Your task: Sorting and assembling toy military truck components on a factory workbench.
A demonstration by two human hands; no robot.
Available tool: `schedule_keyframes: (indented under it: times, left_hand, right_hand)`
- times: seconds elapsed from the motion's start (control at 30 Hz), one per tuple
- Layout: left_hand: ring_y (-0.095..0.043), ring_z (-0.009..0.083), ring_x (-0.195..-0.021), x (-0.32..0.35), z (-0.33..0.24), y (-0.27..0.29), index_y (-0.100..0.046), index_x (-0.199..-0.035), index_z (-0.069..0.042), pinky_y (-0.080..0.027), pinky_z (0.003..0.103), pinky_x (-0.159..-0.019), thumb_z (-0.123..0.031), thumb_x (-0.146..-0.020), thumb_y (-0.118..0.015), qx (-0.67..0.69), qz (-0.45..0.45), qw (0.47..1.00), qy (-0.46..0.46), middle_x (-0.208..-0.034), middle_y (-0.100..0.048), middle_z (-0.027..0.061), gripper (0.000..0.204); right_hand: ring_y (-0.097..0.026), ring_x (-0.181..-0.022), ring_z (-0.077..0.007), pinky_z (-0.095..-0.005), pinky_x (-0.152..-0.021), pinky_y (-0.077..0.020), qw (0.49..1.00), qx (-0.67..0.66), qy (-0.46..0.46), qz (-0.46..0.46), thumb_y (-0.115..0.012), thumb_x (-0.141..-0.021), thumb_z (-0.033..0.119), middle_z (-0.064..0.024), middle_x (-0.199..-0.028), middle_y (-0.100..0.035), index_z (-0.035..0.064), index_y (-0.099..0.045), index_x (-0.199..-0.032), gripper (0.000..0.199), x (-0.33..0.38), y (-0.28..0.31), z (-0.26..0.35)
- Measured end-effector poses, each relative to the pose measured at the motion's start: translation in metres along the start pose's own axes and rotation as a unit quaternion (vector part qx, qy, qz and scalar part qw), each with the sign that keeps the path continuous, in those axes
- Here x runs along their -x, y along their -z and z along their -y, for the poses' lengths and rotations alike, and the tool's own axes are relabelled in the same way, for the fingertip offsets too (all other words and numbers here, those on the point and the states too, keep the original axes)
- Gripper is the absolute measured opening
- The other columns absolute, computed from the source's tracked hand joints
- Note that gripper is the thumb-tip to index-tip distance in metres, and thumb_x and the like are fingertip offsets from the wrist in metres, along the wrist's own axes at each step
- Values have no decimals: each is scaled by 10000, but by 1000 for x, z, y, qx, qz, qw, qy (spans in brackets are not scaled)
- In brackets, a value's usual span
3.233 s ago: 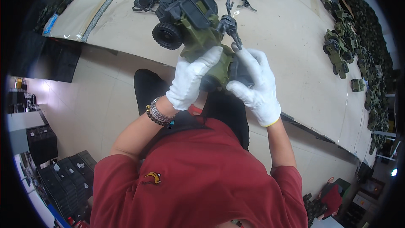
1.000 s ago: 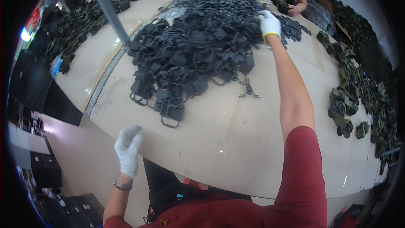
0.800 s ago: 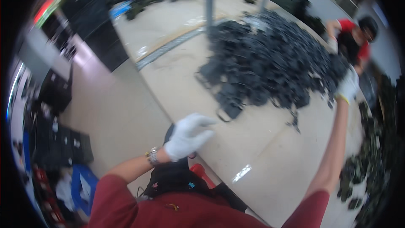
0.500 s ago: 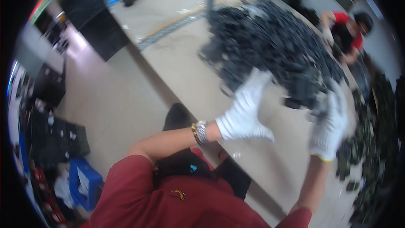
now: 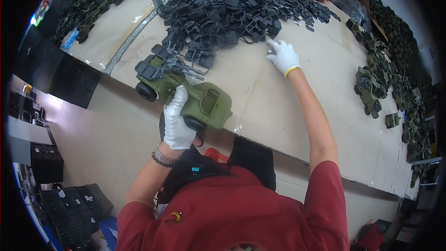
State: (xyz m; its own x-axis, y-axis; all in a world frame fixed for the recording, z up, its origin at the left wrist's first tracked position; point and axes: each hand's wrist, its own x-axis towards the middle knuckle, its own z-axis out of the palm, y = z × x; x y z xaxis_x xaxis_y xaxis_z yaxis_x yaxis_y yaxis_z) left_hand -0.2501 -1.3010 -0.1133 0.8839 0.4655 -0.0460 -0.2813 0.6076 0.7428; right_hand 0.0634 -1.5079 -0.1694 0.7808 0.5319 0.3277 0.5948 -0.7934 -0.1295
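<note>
A green toy truck is clasped by the left hand over the table's near edge. The right hand is laid at the dark parts pile's edge; its grip cannot be told.

Single head fisheye, looking steeply down over table.

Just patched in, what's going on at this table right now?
A person in white gloves is working at a long table. The left hand grips a green toy truck at the near edge, with a dark plastic part sitting on its front. The right hand reaches out to the edge of a big pile of dark grey plastic parts. More green toy vehicles stand along the right side.
</note>
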Motion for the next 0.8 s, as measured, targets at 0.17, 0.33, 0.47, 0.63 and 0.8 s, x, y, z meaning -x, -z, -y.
schedule_keyframes:
  times: [0.17, 0.33, 0.47, 0.63, 0.8]
  left_hand:
    - [-623, 223, -1121, 24, -3, 19, -551, -1295, -75, -510, 418, -1004, -352, -999, -616, -4, -22, 999, 25, -1196, -637, 70, 410]
    - [-642, 198, -1058, 26, 1, 7, -558, -1248, -34, -542, 364, -937, -281, -1009, -604, 64, -49, 996, 41, -1146, -631, 79, 346]
    - [-614, 212, -1132, 25, -1, 13, -554, -1284, -68, -504, 401, -1013, -358, -1006, -603, -7, -9, 1000, 21, -1200, -634, 70, 405]
    - [-614, 213, -1131, 15, 1, 19, -552, -1288, -71, -507, 410, -1013, -360, -1004, -606, 22, -41, 999, 27, -1200, -633, 69, 409]
    - [-614, 214, -1125, 16, 9, 15, -549, -1291, -72, -498, 403, -1016, -372, -1000, -607, 13, -33, 999, 35, -1214, -628, 68, 422]
  right_hand:
    - [-607, -1067, -344, -439, -909, -530, 999, 19, -23, 23, -664, -869, 289, -100, -1111, -675, 181, -738, -987, 176, 15, 8, 1]
    - [-647, -1014, -355, -448, -890, -543, 987, 118, -86, 65, -584, -897, 195, -143, -1097, -673, 143, -741, -999, 194, -3, 26, -32]
    - [-649, -1049, -365, -486, -896, -544, 985, 90, -98, 112, -557, -905, 133, -174, -1089, -671, 102, -736, -1025, 218, -56, 32, -81]
    - [-612, -1061, -464, -497, -941, -521, 937, 123, -126, -303, -579, -889, 74, -245, -1487, -363, 99, -551, -1329, 441, -100, 56, -82]
    - [-580, -1219, -393, -458, -1032, -473, 992, -99, -77, -30, -773, -780, 471, -224, -1359, -579, 169, -520, -1426, 757, -107, 21, -32]
